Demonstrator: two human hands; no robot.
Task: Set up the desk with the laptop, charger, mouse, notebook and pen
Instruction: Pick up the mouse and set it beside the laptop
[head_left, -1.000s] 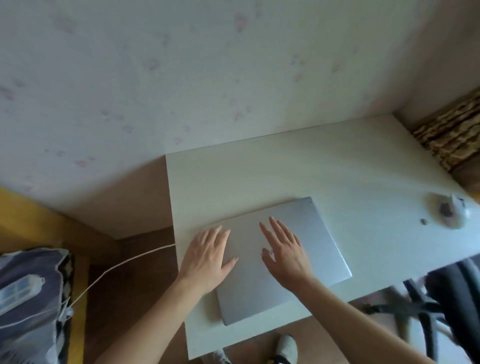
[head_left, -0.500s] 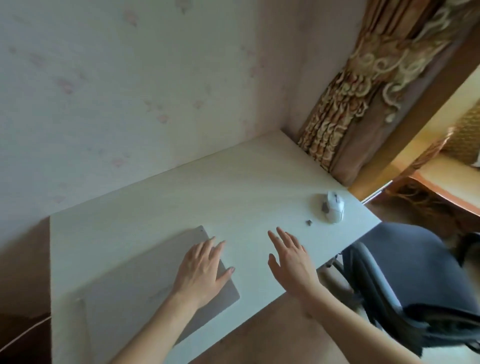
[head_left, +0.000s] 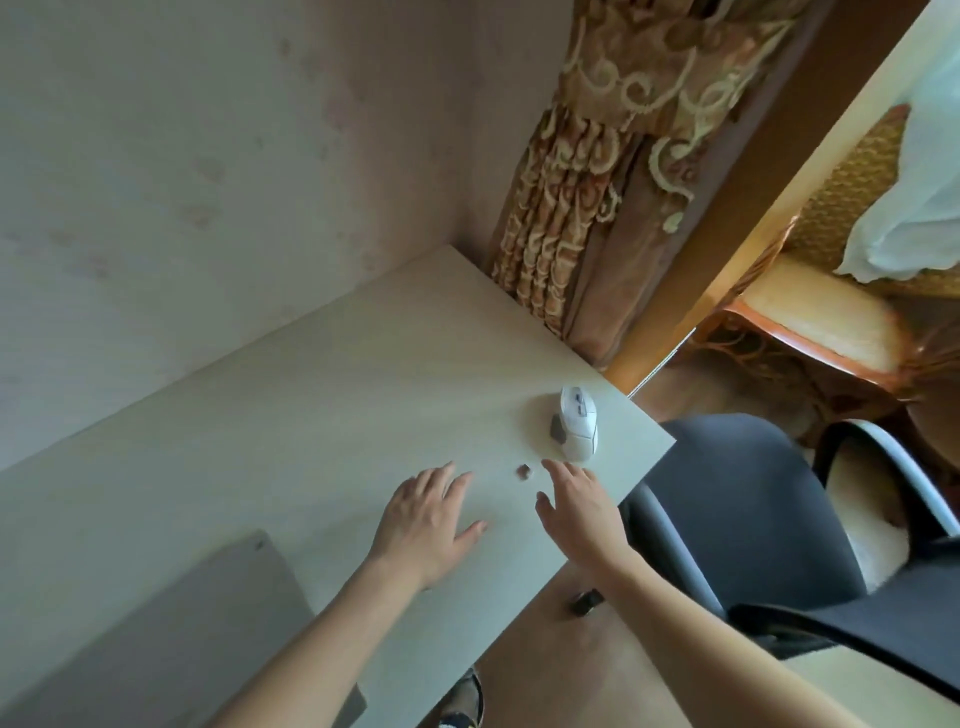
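Note:
A closed silver laptop (head_left: 171, 634) lies flat at the near left of the white desk (head_left: 322, 395). A white mouse (head_left: 578, 422) with grey side buttons sits close to the desk's right corner, and a tiny brown dongle-like piece (head_left: 523, 472) lies just in front of it. My left hand (head_left: 428, 522) hovers open over the bare desk, right of the laptop. My right hand (head_left: 579, 512) is open too, its fingertips a short way below the mouse and beside the small piece. Neither hand holds anything. No charger, notebook or pen is in view.
A dark office chair (head_left: 748, 509) stands off the desk's right edge. A patterned curtain (head_left: 582, 197) hangs at the far right corner, next to a wooden post (head_left: 727, 234). A wicker chair (head_left: 831, 332) is behind. The wall runs along the desk's back.
Both hands have left the laptop and moved right across the desk toward the mouse. The view has swung right, so the laptop now sits at the lower left.

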